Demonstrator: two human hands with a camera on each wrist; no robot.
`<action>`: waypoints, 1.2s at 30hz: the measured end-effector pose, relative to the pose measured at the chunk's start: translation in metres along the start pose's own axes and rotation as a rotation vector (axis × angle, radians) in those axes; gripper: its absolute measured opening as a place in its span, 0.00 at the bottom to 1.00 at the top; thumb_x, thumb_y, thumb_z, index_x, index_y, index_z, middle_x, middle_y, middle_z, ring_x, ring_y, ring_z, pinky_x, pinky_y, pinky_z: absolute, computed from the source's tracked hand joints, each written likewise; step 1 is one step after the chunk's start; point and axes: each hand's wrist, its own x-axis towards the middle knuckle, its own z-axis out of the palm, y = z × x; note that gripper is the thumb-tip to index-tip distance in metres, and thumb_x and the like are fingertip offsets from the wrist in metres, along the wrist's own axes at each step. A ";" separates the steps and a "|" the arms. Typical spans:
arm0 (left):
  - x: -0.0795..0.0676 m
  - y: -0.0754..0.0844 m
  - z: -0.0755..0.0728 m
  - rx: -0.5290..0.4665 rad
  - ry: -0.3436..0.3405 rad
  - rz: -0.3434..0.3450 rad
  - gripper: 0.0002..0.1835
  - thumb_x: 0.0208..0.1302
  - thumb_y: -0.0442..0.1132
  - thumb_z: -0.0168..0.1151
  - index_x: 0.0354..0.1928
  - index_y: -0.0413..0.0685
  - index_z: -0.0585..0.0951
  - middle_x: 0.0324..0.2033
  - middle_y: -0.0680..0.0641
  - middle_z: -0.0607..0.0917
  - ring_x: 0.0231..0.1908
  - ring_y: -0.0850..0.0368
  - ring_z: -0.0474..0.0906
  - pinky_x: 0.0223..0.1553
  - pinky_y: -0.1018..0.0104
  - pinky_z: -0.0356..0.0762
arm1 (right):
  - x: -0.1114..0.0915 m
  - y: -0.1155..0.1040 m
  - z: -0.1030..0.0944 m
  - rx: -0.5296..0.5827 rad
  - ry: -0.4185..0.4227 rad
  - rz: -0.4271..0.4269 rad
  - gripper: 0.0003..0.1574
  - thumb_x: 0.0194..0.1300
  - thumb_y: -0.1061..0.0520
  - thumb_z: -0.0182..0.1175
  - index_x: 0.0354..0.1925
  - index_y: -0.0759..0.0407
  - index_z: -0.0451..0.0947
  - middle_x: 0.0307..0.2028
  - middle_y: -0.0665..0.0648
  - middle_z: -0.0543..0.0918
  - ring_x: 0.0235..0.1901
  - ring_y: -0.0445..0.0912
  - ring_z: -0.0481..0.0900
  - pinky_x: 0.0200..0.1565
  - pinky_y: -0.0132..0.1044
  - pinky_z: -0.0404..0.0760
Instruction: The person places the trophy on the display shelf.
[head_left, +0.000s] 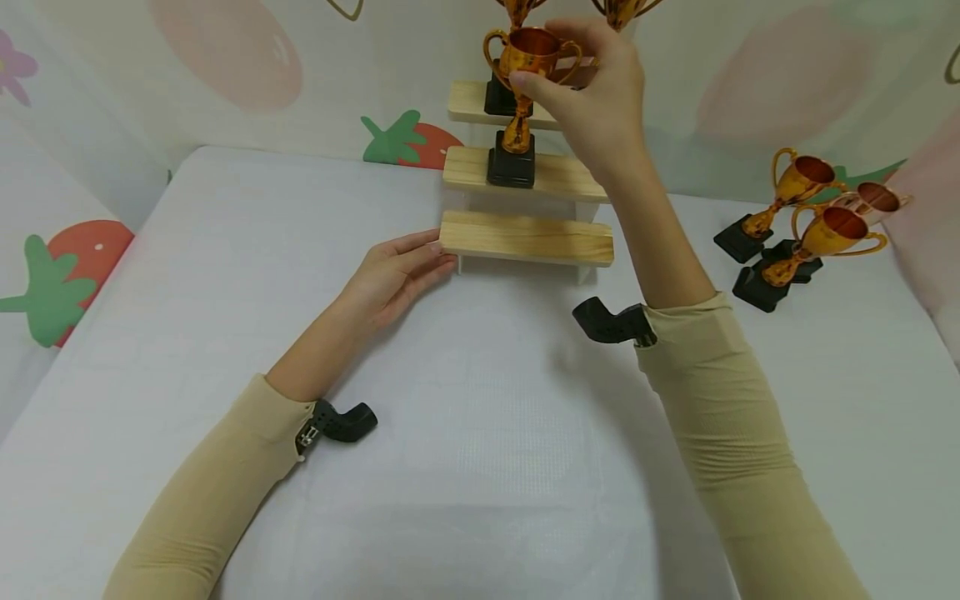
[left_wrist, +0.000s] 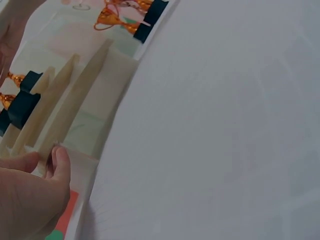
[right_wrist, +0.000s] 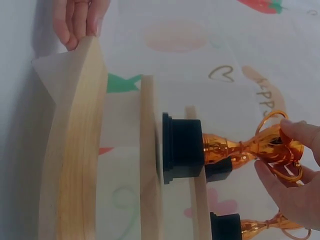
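Presently, right hand (head_left: 603, 96) in pinch on gold trophy (head_left: 528, 54), left hand (head_left: 397, 279) likewise on stand (head_left: 528, 237), "PP" lettering (right_wrist: 264, 96) on backdrop (head_left: 375, 58).

The trophy (head_left: 517, 129) looks glossy and metallic, its base (head_left: 512, 162) smooth plastic; the shelf (head_left: 525, 237) is grained wood, the right sleeve (head_left: 731, 433) matt cloth.

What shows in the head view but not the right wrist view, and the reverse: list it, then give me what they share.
Only the head view: three trophies standing to the right of the wooden stand, the tan sleeves and the black devices at the wrists.

Only the right wrist view: lettering on the backdrop.

Both: the right hand holding a trophy at the middle step, two more trophies behind it, partly hidden or cut off, and the left hand at the lowest step's end.
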 end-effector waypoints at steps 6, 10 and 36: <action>-0.002 0.000 0.000 0.001 -0.001 0.002 0.27 0.82 0.28 0.48 0.79 0.33 0.63 0.61 0.42 0.76 0.56 0.54 0.79 0.60 0.70 0.84 | 0.002 -0.001 0.006 -0.008 -0.007 0.009 0.34 0.68 0.59 0.73 0.68 0.62 0.76 0.60 0.59 0.80 0.44 0.41 0.78 0.52 0.29 0.84; -0.001 0.000 0.000 -0.001 -0.003 -0.002 0.27 0.82 0.28 0.48 0.79 0.33 0.62 0.61 0.43 0.76 0.56 0.55 0.79 0.60 0.70 0.84 | 0.003 -0.001 0.009 -0.018 -0.017 0.009 0.34 0.69 0.59 0.73 0.69 0.62 0.75 0.60 0.60 0.81 0.45 0.41 0.78 0.53 0.29 0.84; -0.001 -0.001 0.002 0.003 -0.005 -0.004 0.28 0.82 0.28 0.49 0.79 0.33 0.62 0.69 0.38 0.72 0.56 0.54 0.79 0.62 0.70 0.83 | 0.001 -0.001 0.013 -0.036 -0.021 -0.015 0.33 0.67 0.60 0.74 0.68 0.63 0.77 0.60 0.60 0.82 0.42 0.41 0.78 0.48 0.28 0.82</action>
